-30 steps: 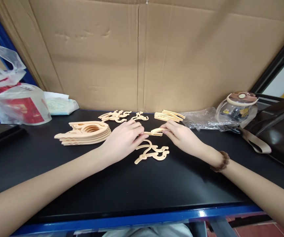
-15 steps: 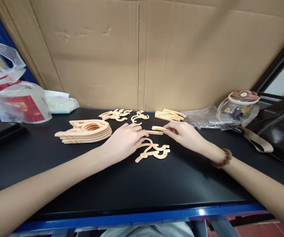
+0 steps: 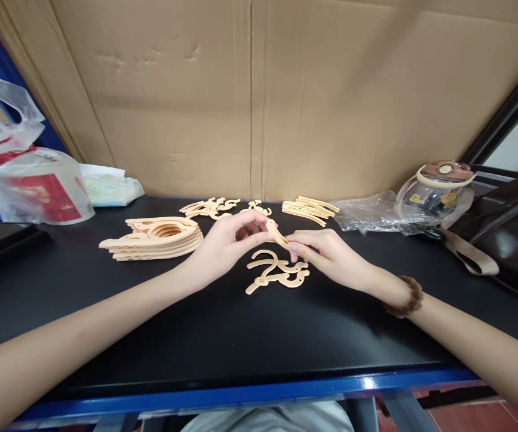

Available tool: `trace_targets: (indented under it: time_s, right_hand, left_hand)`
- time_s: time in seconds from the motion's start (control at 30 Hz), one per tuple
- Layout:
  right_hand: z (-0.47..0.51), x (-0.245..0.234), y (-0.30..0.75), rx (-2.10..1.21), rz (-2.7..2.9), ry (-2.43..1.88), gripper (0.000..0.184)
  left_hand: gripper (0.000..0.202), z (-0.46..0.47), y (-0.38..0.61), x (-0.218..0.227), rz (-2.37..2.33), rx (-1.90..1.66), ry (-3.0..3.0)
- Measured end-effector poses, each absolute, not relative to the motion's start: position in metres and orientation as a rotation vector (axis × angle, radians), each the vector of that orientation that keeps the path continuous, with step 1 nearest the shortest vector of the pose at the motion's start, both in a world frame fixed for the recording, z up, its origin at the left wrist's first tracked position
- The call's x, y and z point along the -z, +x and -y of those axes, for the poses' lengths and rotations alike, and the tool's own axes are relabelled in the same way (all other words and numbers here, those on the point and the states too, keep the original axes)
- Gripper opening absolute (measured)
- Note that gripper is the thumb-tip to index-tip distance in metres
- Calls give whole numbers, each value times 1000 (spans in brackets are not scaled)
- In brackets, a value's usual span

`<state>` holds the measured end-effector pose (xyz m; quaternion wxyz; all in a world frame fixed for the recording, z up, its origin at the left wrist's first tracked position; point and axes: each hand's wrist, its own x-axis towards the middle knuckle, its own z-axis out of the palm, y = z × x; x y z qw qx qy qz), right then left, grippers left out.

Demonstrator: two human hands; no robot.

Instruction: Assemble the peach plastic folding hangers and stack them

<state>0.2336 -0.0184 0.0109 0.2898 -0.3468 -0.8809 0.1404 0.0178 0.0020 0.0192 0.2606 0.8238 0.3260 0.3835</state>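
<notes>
Between my two hands, a slim, curved, peach-coloured plastic hanger arm [image 3: 277, 234] is raised slightly above the black table. My right hand [image 3: 331, 255] pinches its lower right end between thumb and fingers. At its upper left end, my left hand [image 3: 229, 240] has its thumb and curled fingertips closed on it. Just below the hands lie loose hanger parts [image 3: 263, 279]: a hook with arms around it and small curved end pieces. A stack of peach hangers [image 3: 159, 240] sits left of my left hand.
Along the cardboard wall lie a pile of small hanger parts [image 3: 209, 207], more behind my left fingers, and a bundle of slim strips [image 3: 310, 209]. Clear plastic wrap [image 3: 367, 213], a lidded bottle [image 3: 439, 192] and a dark bag [image 3: 506, 240] stand right; a plastic bag [image 3: 38, 186] and phone [image 3: 4, 243] left.
The slim arm has been lifted and tilted, and my right hand has come slightly down and toward me. My left hand has turned from palm-down over the parts to grip its end.
</notes>
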Motion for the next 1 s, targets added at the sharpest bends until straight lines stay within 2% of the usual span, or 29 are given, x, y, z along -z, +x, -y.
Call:
trace_targets:
  time_s: [0.27, 0.47, 0.7, 0.9, 1.0]
  right_hand:
    - [21, -9, 230, -461, 2392, -926, 41]
    - [17, -1, 231, -191, 2422, -931, 31]
    - [17, 0, 228, 46, 2564, -889, 28]
    - [15, 1, 228, 21, 2622, -979, 31]
    - [13, 1, 230, 0, 2637, -982, 31]
  left_hand:
    - [13, -3, 19, -19, -792, -941, 1561]
    - [22, -1, 17, -26, -883, -930, 1511]
    - [9, -6, 13, -24, -1131, -668, 2002]
    - [3, 0, 6, -31, -1225, -267, 2418]
    - [19, 3, 1, -37, -1123, -112, 2541]
